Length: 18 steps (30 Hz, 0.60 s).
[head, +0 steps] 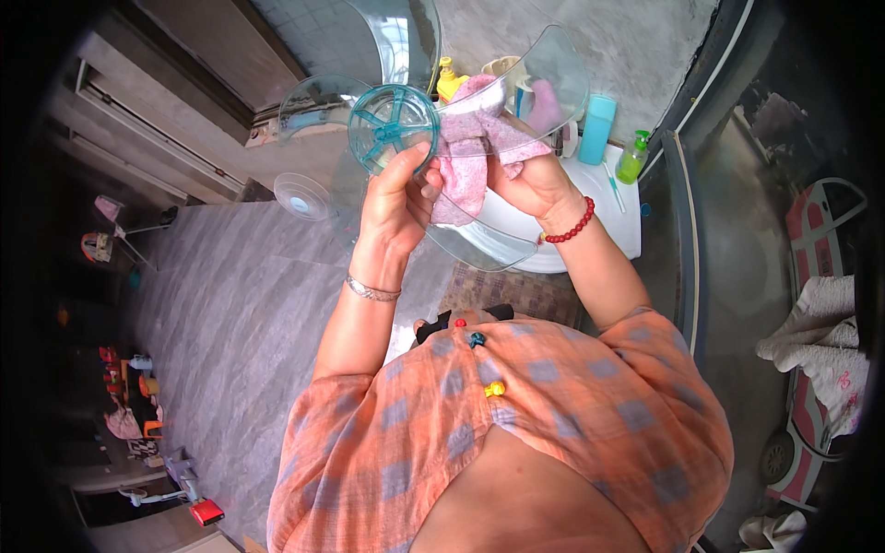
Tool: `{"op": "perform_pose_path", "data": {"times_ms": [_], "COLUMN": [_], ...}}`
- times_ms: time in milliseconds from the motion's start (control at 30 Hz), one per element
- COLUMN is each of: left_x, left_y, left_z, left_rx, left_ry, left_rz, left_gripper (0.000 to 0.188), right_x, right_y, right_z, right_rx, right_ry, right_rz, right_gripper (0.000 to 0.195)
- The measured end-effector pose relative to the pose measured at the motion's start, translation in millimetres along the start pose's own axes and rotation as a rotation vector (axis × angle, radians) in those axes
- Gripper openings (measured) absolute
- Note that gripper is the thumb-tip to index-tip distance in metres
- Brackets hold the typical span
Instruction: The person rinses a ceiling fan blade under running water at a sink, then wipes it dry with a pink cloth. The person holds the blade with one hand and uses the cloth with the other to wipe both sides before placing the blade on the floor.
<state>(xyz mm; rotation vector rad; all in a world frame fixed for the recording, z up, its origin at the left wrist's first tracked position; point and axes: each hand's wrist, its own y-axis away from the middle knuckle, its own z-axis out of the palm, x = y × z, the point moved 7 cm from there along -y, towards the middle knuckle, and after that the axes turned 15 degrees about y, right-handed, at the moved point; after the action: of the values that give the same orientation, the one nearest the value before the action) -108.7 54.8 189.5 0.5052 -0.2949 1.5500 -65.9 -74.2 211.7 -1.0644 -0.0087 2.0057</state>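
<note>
My left hand (399, 197) grips the teal spoked hub (393, 117) of a see-through plastic fan blade set, with the thumb over the hub's rim. Broad clear blades spread from it, one reaching up to the right (553, 62) and another curving low over the basin (484, 250). In my right hand (536, 180) is a pink fluffy cloth (462, 173), folded around the right blade near the hub. Part of that hand shows behind the cloth and clear plastic. The blade set is held in the air above the washbasin's left side.
Beneath my hands is a white washbasin (622, 225). On its edge stand a blue bottle (597, 131), a green pump bottle (630, 160) and a toothbrush (614, 185). A yellow pump bottle (448, 83) is behind the cloth. A clear round disc (302, 197) shows at the left. A glass door frame (681, 228) borders the right.
</note>
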Motion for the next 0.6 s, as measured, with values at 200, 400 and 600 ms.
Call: {"op": "perform_pose_path", "data": {"times_ms": [200,400,600], "left_x": [0.0,1.3,2.0], "left_y": [0.2,-1.1,-0.5], "left_z": [-14.1,-40.1,-17.3], "left_rx": [-0.024,-0.030,0.001], "left_ry": [-0.070,-0.063,-0.134], "left_rz": [-0.038,-0.087,-0.020], "left_gripper": [0.018,0.021,0.020], "right_x": [-30.4,-101.2,-96.2], "right_y": [20.1,39.3,41.5], "right_z": [-6.2,-32.1,-39.1], "right_rx": [-0.099,-0.099,0.382], "right_ry": [-0.188,-0.200,0.525], "right_rz": [-0.075,-0.359,-0.441], "right_gripper": [0.038,0.040,0.037]}}
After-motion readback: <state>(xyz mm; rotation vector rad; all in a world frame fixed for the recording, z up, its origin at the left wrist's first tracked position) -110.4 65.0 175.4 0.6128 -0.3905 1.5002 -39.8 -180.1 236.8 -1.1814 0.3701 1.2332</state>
